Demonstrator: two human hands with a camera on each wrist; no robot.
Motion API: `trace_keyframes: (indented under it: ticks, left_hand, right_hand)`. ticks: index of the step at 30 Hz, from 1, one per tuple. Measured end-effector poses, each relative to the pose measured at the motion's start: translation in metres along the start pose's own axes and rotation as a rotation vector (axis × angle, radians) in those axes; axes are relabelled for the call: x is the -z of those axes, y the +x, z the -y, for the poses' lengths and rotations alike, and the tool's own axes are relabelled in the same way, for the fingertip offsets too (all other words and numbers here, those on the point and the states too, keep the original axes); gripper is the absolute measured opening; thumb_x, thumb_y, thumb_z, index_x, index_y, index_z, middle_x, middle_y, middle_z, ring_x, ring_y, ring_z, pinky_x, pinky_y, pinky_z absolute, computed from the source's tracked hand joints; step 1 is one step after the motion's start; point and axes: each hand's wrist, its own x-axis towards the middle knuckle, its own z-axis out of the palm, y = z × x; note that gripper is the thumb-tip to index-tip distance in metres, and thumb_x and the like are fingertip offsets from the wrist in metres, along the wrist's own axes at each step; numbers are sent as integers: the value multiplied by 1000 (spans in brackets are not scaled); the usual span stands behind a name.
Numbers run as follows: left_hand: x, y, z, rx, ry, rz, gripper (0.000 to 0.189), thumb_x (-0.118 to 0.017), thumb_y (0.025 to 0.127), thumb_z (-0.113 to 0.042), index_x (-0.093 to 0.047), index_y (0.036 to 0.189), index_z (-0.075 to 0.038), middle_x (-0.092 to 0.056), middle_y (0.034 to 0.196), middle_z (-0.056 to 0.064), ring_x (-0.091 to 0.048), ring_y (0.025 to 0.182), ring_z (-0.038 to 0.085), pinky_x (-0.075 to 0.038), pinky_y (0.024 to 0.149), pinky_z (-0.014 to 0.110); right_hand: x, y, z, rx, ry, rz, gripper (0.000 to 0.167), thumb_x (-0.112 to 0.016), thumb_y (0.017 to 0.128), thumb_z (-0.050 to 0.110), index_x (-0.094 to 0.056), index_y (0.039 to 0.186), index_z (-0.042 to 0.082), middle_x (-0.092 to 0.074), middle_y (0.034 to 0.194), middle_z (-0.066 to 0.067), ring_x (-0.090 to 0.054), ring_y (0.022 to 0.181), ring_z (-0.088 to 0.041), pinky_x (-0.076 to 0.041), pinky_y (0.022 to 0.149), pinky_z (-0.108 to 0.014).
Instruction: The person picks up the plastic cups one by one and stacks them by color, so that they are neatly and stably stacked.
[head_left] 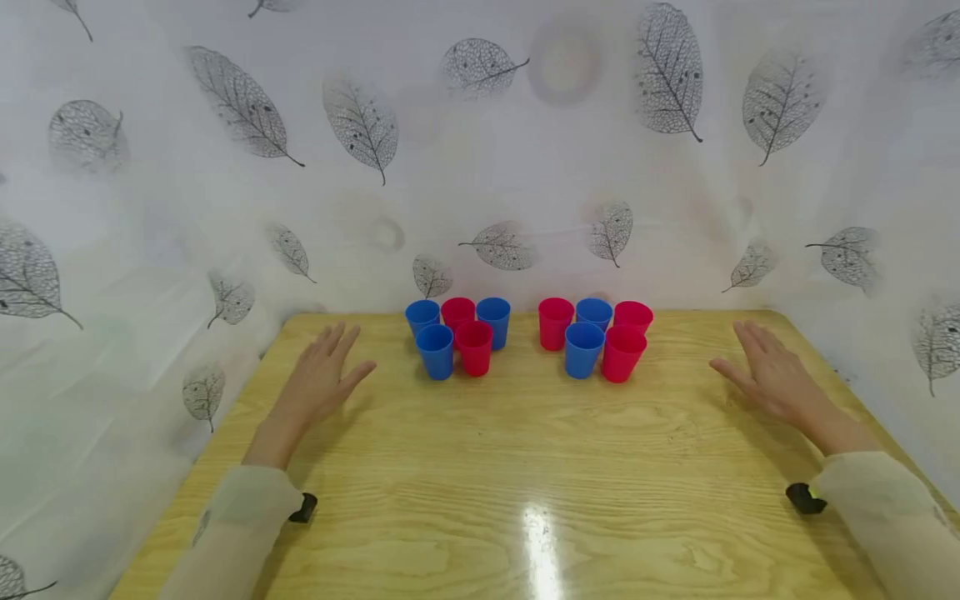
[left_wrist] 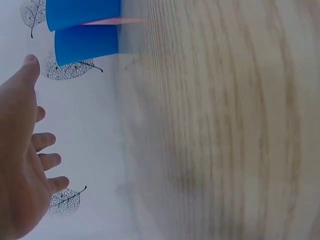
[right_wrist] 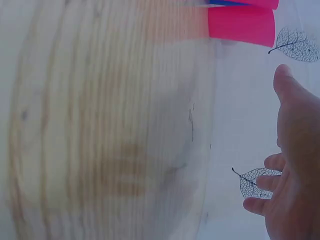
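Ten cups stand upright in two clusters near the far edge of the counter: the left cluster sets blue, red and blue behind blue and red, and the right cluster sets red, blue and red behind blue and red. The left hand is left of the left cluster and the right hand right of the right cluster, both well apart from the cups, each grip spread with the thumb away from the fingers. A leaf-print sheet hangs behind.
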Motion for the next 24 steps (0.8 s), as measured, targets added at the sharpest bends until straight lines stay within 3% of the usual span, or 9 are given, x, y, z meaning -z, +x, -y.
trace_keyframes:
  ticks: [7,16,19,24]
  left_hand:
    - [-4,-5,-9,-30,-118,-90,71,-49,108,-48,-34,159,0,-32,162,27,-26,149,49,-23,119,65]
    - [-6,-10,-26,13,-268,-94,71,-51,108,-46,-33,159,0,-35,161,24,-30,148,45,-26,119,63]
    - [-8,-10,-33,12,-325,-114,70,-53,108,-44,-35,158,0,-38,160,24,-34,146,45,-29,117,63]
    - [-11,-10,-47,-11,-406,-146,66,-57,107,-41,-39,155,0,-43,156,23,-42,140,45,-38,111,64]
  right_hand:
    - [0,-3,14,14,124,-24,80,-52,109,36,-13,158,-14,-16,157,-45,-16,142,-65,-13,114,-76]
    - [-2,-7,37,9,220,-50,75,-51,110,33,-18,157,-15,-21,156,-45,-20,142,-64,-15,114,-75]
    - [-2,-8,46,13,224,-69,73,-52,110,33,-22,156,-14,-28,154,-43,-26,139,-63,-24,109,-76]
    - [-5,-7,61,60,221,-127,67,-58,107,28,-32,153,-12,-41,147,-39,-41,129,-57,-42,90,-74]
